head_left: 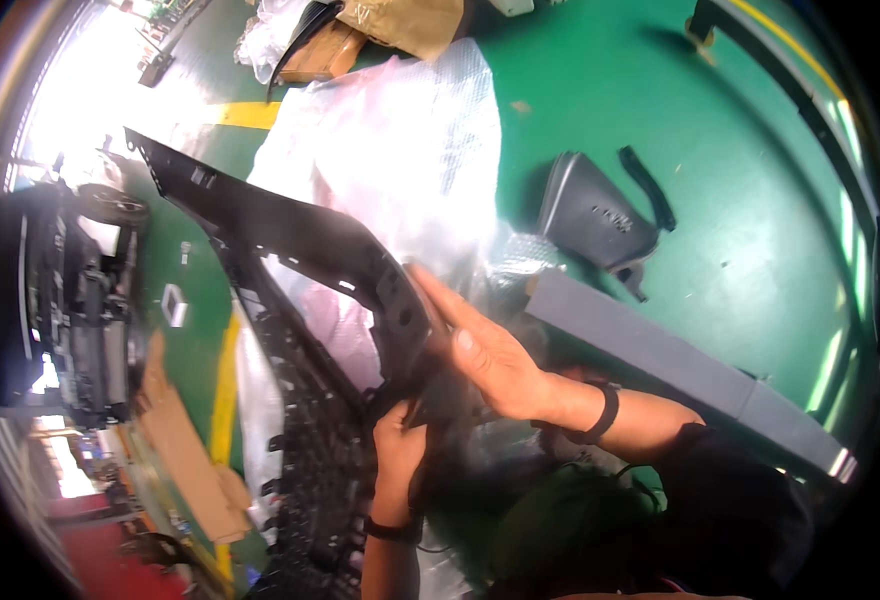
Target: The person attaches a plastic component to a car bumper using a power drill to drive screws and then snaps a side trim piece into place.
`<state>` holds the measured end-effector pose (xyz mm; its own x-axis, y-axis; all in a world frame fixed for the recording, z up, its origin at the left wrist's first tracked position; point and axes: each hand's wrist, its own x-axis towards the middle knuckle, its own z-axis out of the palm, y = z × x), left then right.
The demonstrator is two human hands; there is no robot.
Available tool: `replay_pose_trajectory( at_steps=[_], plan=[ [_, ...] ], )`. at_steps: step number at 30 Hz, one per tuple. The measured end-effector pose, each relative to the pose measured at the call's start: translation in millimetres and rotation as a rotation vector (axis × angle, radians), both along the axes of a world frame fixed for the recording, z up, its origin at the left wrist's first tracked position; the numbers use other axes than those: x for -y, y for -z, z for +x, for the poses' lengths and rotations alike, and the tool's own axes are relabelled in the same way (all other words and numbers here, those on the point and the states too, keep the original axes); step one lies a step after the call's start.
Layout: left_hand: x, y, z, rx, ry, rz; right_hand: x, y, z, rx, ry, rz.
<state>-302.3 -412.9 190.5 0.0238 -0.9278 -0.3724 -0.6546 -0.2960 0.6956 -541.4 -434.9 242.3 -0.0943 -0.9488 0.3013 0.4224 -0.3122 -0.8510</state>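
I hold a large black plastic car bumper cover [310, 235] up and tilted in front of me. It has an angular opening, and a row of clips and tabs runs down its lower part. My left hand [400, 450] is closed on the edge below the opening, its fingertips partly hidden behind the plastic. My right hand [495, 365] grips the right end, with the thumb on the near side and the fingers along the edge. Beneath the bumper cover, a sheet of bubble wrap [450, 140] lies spread on the floor.
On the green floor to the right are a dark grey plastic panel [585, 205], a curved black strip [648, 188] and a long grey box [650, 345]. Flat cardboard [185, 450] lies at left, near a dark vehicle [70, 300]. A cardboard box [325, 52] stands at the back.
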Motion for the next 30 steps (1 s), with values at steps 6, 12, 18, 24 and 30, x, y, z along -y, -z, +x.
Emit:
replay_pose_trajectory(
  at_steps=[6, 12, 18, 24, 30],
  plan=[
    [47, -146, -40, -0.214, 0.184, -0.505, 7, 11, -13, -0.007, 0.001, -0.068],
    [87, -194, -139, 0.142, 0.531, -0.565, 11, 20, -14, 0.170, 0.007, 0.021],
    [111, -188, -151, 0.268, 0.754, -0.390, 17, 48, -25, -0.012, -0.220, 0.193],
    [124, -190, -156, 0.417, 0.823, -0.389, 30, 72, -13, 0.028, -0.267, 0.136],
    [129, -178, -159, 0.499, 0.853, -0.562, 36, 82, -10, 0.030, -0.185, 0.048]
  ],
)
